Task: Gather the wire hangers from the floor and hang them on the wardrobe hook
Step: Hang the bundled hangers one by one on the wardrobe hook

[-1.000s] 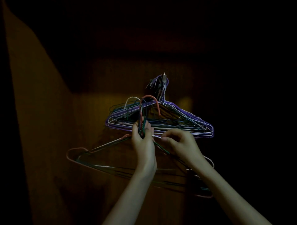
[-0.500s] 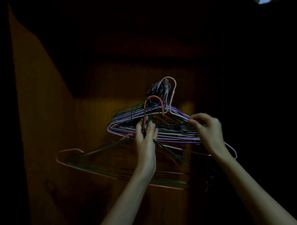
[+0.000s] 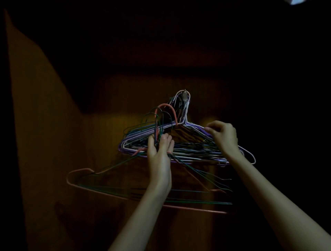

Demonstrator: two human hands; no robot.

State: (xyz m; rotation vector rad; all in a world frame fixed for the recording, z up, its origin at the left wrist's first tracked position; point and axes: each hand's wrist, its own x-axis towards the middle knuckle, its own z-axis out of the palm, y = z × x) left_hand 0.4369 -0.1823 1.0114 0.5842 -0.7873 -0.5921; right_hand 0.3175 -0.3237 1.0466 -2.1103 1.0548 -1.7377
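A small metal wardrobe hook [image 3: 184, 91] sticks out of the dark wooden back panel. A thick bunch of purple, white and dark wire hangers [image 3: 189, 148] hangs from it. My left hand [image 3: 160, 152] grips the necks of a second bunch, green and pink hangers [image 3: 114, 189], whose curved tops reach up just left of the hook. Their bodies spread out below my wrist. My right hand [image 3: 223, 136] pinches the right shoulder of a white hanger on the hook.
The wooden wardrobe interior [image 3: 53, 161] is dim, with a lit side panel on the left and darkness on the right. A pale object [image 3: 293, 1] shows at the top right corner.
My right hand moved from beside my left hand up and right, carrying a white hanger whose top went over the hook. The left hand lifted its bunch slightly.
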